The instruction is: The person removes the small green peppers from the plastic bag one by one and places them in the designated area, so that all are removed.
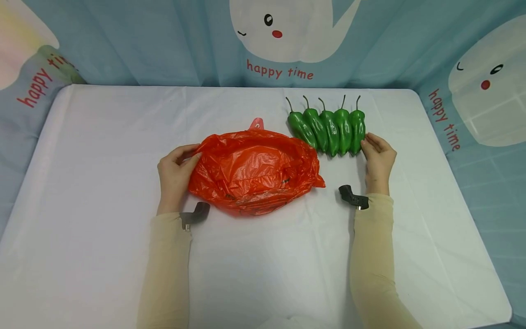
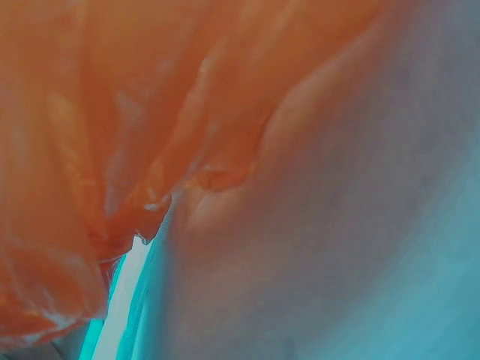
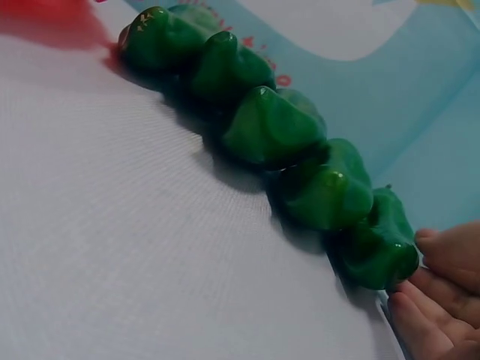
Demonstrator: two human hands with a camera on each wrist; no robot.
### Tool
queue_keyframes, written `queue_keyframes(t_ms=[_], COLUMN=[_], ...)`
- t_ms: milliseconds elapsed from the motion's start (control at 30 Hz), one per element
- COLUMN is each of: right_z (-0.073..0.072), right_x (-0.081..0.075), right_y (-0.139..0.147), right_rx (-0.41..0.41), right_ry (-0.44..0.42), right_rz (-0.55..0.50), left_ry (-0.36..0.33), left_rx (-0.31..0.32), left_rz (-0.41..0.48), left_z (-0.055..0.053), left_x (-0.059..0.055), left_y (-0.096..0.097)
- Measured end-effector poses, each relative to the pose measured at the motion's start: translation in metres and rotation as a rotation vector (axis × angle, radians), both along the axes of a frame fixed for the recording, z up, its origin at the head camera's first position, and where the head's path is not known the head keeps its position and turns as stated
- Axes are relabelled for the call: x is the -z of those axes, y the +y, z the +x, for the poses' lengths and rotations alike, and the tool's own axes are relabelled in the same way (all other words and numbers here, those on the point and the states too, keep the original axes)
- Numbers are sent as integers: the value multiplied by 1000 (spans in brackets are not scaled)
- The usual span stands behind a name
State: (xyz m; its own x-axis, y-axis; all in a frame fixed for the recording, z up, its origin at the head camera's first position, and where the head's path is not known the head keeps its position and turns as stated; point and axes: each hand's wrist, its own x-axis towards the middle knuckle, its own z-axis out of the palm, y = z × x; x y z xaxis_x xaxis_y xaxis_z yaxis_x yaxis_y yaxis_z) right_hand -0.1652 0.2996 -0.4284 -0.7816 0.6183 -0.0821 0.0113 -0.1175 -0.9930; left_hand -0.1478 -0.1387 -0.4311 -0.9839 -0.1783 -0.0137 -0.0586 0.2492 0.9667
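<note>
A red plastic bag (image 1: 255, 169) lies spread on the table with its mouth gaping. My left hand (image 1: 174, 176) pinches the bag's left edge between thumb and fingers; up close in the left wrist view, the plastic (image 2: 150, 112) fills much of the picture. Behind the bag and to its right, several green peppers (image 1: 328, 130) lie side by side, stems pointing away. At the row's right end, my right hand (image 1: 380, 160) touches the lower end of the last pepper (image 3: 379, 244) with fairly straight fingers, not wrapped around it.
A white cloth covers the table (image 1: 98, 256). Blue curtains (image 1: 164, 43) with printed white figures hang along its back and sides. A small red tab (image 1: 257, 123) sticks up behind the bag. Each sleeve carries a black wrist mount (image 1: 353, 197).
</note>
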Motion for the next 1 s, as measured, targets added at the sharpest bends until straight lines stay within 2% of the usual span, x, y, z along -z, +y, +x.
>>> queue_keyframes(t_ms=[633,900,1000], right_z=[-1,5,8], right_x=[0,2,3], right_y=[3,5,5], right_rx=[-31,-12,-6], right_ry=[-37,-30,-26], right_rz=[46,-9,15], left_ry=[12,5,6], left_rx=[2,0,-7], left_rz=[-23,-34,-22], left_z=[-1,2,3], left_x=[2,4,7], left_y=[-1,0,0])
